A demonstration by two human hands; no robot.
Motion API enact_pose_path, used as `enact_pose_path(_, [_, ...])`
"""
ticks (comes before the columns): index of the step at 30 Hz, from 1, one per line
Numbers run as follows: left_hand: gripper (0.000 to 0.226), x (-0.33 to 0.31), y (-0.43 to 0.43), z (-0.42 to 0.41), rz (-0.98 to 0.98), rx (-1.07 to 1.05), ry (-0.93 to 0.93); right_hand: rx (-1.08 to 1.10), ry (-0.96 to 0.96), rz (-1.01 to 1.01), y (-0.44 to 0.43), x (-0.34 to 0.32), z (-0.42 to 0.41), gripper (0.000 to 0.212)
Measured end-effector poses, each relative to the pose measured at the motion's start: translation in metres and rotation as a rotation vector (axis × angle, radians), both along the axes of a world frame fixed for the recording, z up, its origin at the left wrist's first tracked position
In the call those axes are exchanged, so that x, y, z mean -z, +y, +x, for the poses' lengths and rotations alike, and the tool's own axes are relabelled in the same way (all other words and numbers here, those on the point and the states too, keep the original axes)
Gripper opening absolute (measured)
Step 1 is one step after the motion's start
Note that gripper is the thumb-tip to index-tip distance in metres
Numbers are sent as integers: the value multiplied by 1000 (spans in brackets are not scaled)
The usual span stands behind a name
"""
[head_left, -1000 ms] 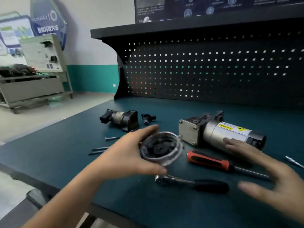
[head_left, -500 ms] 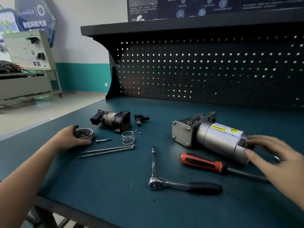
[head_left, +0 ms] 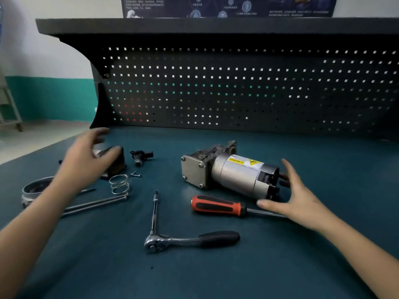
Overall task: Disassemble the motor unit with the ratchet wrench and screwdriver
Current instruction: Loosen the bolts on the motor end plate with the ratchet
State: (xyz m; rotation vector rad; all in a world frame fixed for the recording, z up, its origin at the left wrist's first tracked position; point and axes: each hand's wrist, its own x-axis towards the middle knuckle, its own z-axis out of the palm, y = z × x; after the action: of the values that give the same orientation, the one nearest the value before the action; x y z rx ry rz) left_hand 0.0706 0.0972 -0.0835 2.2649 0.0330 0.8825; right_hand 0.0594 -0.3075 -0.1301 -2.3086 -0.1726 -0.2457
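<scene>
The silver motor unit (head_left: 233,175) lies on its side on the teal bench, its yellow warning label facing up. My right hand (head_left: 298,195) cups its open right end with spread fingers and the thumb low by the casing. My left hand (head_left: 86,160) hovers open above a removed dark housing part (head_left: 117,160) at the left. The round end cap (head_left: 35,188) rests on the bench under my left forearm. An orange-handled screwdriver (head_left: 218,206) lies in front of the motor. The ratchet wrench (head_left: 190,240) with its extension bar lies nearer to me.
A coil spring (head_left: 119,184), two long bolts (head_left: 95,205), a small screw (head_left: 135,174) and a small black connector part (head_left: 141,156) are scattered at the left. A black pegboard (head_left: 237,91) closes the back of the bench (head_left: 216,272). The bench's left edge drops to the floor.
My left hand carried the round end cap left, set it on the bench, let go and rose toward the dark housing part. My right hand shifted to the motor's right end.
</scene>
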Motion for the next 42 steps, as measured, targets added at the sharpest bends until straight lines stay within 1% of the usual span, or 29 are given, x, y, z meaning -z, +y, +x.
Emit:
enact_pose_path(1, [40, -2, -24, 1, 11, 118, 30, 18, -21, -1, 1, 2, 2, 117])
enact_pose_path(3, [41, -2, -68, 8, 195, 280, 98, 51, -59, 15, 2, 4, 5, 112])
enact_pose_path(5, [57, 2, -101, 22, 390, 380, 215, 67, -62, 33, 1, 5, 8, 112])
enact_pose_path(6, [63, 4, -113, 29, 442, 392, 277, 69, -52, 36, 0, 5, 8, 114])
enact_pose_path(8, [65, 6, -126, 42, 510, 340, 339, 77, -30, 30, -2, 6, 9, 118])
enact_pose_path(10, [61, 4, -131, 50, 618, 241, 322, 103, -32, 28, -3, 7, 10, 120])
enact_pose_path(13, [60, 2, -133, 51, 707, 160, 264, 188, -85, 25, -4, 9, 12, 113])
enact_pose_path(18, [60, 6, -146, 40, 887, -20, 130, 321, -144, -115, -6, 4, 15, 99])
enact_pose_path(20, [62, 5, -146, 35, 893, -51, 89, 348, -164, -165, -6, 2, 15, 93])
enact_pose_path(22, [63, 6, -146, 29, 863, -56, 75, 360, -206, -175, -4, 0, 12, 82])
enact_pose_path(24, [65, 9, -146, 27, 837, -57, 76, 353, -245, -152, 0, -4, 6, 63])
enact_pose_path(26, [69, 11, -146, 26, 815, -60, 81, 292, -311, -150, 3, -10, -5, 35])
enact_pose_path(27, [70, 11, -146, 27, 802, -62, 83, 233, -339, -171, 6, -12, -12, 26])
enact_pose_path(28, [70, 11, -146, 28, 790, -63, 87, 157, -345, -215, 10, -14, -20, 23])
enact_pose_path(29, [71, 10, -146, 30, 783, -62, 92, 71, -318, -292, 16, -14, -26, 23])
enact_pose_path(30, [71, 10, -146, 32, 777, -59, 99, -14, -277, -403, 24, -13, -31, 28])
enact_pose_path(32, [70, 8, -146, 37, 755, -46, 110, -150, -191, -650, 40, -6, -30, 47])
enact_pose_path(33, [69, 7, -147, 41, 738, -41, 112, -197, -153, -726, 48, -3, -28, 51])
enact_pose_path(35, [67, 5, -149, 49, 709, -34, 95, -229, -149, -779, 58, 0, -24, 48])
enact_pose_path(37, [66, 6, -155, 57, 685, -33, 72, -227, -173, -774, 60, 0, -23, 43])
enact_pose_path(40, [63, 11, -161, 62, 680, -27, 48, -259, -169, -778, 56, -3, -28, 43])
enact_pose_path(42, [60, 7, -159, 62, 678, 10, 95, -273, -209, -786, 52, -11, -38, 41])
